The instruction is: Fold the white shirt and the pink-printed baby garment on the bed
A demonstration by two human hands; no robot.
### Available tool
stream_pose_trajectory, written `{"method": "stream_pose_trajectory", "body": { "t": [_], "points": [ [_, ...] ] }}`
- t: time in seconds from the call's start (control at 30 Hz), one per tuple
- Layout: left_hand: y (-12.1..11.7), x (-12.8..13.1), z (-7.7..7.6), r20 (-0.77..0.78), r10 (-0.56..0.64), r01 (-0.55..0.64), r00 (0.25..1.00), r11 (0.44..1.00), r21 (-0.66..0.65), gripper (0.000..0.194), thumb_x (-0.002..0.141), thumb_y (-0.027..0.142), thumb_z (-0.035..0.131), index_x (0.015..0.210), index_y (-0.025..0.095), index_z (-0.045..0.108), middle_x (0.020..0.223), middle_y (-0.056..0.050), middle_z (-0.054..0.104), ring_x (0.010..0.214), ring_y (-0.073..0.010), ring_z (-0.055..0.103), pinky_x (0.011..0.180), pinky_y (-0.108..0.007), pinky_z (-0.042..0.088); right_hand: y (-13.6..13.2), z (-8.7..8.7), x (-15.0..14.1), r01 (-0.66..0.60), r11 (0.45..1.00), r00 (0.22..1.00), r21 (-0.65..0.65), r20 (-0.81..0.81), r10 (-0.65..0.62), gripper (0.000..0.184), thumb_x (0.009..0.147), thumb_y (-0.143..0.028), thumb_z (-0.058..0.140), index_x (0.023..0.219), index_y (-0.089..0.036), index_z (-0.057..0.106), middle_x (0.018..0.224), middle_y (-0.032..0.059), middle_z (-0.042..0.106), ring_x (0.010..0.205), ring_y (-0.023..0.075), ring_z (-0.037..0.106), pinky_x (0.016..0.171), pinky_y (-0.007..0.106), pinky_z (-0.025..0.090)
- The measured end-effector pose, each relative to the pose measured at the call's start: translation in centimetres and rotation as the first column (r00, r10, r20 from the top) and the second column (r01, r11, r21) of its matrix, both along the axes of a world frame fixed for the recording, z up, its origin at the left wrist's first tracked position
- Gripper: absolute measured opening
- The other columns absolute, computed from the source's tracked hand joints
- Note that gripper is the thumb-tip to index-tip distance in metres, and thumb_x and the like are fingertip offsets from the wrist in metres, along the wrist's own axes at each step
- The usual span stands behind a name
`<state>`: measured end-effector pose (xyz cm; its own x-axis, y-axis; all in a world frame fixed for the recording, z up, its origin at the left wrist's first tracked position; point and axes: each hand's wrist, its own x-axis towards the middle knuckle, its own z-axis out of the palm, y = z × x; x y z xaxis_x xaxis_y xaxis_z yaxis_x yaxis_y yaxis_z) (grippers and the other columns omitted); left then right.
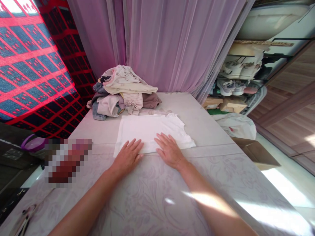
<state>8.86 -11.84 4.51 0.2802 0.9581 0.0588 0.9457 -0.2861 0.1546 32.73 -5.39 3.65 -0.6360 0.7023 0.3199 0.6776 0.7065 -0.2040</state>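
Observation:
A white garment (pixel 150 129) lies spread out on the pale patterned tabletop (pixel 147 196), its right edge wavy and a little crumpled. My left hand (pixel 129 154) rests flat on its near left part, fingers stretched forward. On the near edge further right lies my right hand (pixel 169 150), palm down with the fingers spread. Neither hand grips the cloth. What kind of garment it is I cannot make out. Behind it, a heap of clothes (pixel 125 88) in cream, pink, brown and denim blue is piled up.
Scissors (pixel 24 219) lie at the near left corner, close to a pixelated area. Purple curtains (pixel 159 46) hang behind the table. To the right stand a shoe rack (pixel 233 78), a white plastic bag (pixel 238 126) and an open cardboard box (pixel 256 152). A purple-rimmed bucket (pixel 34 144) is at left.

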Motion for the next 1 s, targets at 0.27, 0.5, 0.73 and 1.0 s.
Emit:
{"method": "stream_pose_trajectory", "body": {
  "t": [0.27, 0.5, 0.73, 1.0],
  "points": [
    [-0.5, -1.1, -2.5, -0.101, -0.079, 0.082, 0.992, 0.996, 0.021, 0.055, 0.095, 0.055, 0.030, 0.146, 0.034, 0.033, 0.156, -0.006, 0.028, 0.144, -0.0291, 0.022, 0.114, -0.052, 0.018, -1.5, -0.4, 1.6, -0.040, 0.966, 0.972, -0.256, 0.214, 0.097, 0.058, 0.098, -0.047, 0.034, 0.148, -0.020, 0.031, 0.156, 0.0071, 0.026, 0.145, 0.0206, 0.018, 0.118, 0.047, 0.012],
    [-0.7, -2.0, -2.9, -0.097, -0.141, 0.146, 0.985, 0.989, 0.039, 0.053, 0.097, 0.051, 0.027, 0.147, 0.034, 0.030, 0.153, -0.001, 0.035, 0.143, -0.0245, 0.025, 0.116, -0.051, 0.010, -1.7, -0.7, 3.7, 0.034, 0.979, 0.972, -0.200, 0.236, 0.014, 0.057, 0.097, -0.049, 0.034, 0.148, -0.023, 0.033, 0.156, 0.0068, 0.026, 0.145, 0.0212, 0.018, 0.118, 0.046, 0.012],
    [-1.1, -2.2, -2.5, -0.106, -0.129, 0.132, 0.986, 0.991, 0.018, 0.052, 0.098, 0.049, 0.026, 0.147, 0.033, 0.030, 0.153, 0.000, 0.036, 0.142, -0.0218, 0.028, 0.117, -0.048, 0.008, -2.4, -1.1, 3.8, -0.026, 0.980, 0.985, -0.199, 0.164, 0.060, 0.056, 0.097, -0.046, 0.035, 0.148, -0.023, 0.033, 0.154, 0.0057, 0.033, 0.143, 0.0210, 0.025, 0.118, 0.045, 0.017],
    [-1.3, -2.1, -2.4, -0.151, -0.069, 0.078, 0.986, 0.995, 0.055, 0.054, 0.096, 0.053, 0.028, 0.145, 0.034, 0.035, 0.154, -0.002, 0.032, 0.142, -0.0262, 0.029, 0.114, -0.053, 0.012, -2.5, -1.0, 5.4, 0.116, 0.990, 0.993, -0.084, 0.033, -0.114, 0.036, 0.097, -0.036, 0.040, 0.124, -0.023, 0.060, 0.135, 0.0081, 0.056, 0.126, 0.0218, 0.046, 0.108, 0.044, 0.031]
  ]
}}
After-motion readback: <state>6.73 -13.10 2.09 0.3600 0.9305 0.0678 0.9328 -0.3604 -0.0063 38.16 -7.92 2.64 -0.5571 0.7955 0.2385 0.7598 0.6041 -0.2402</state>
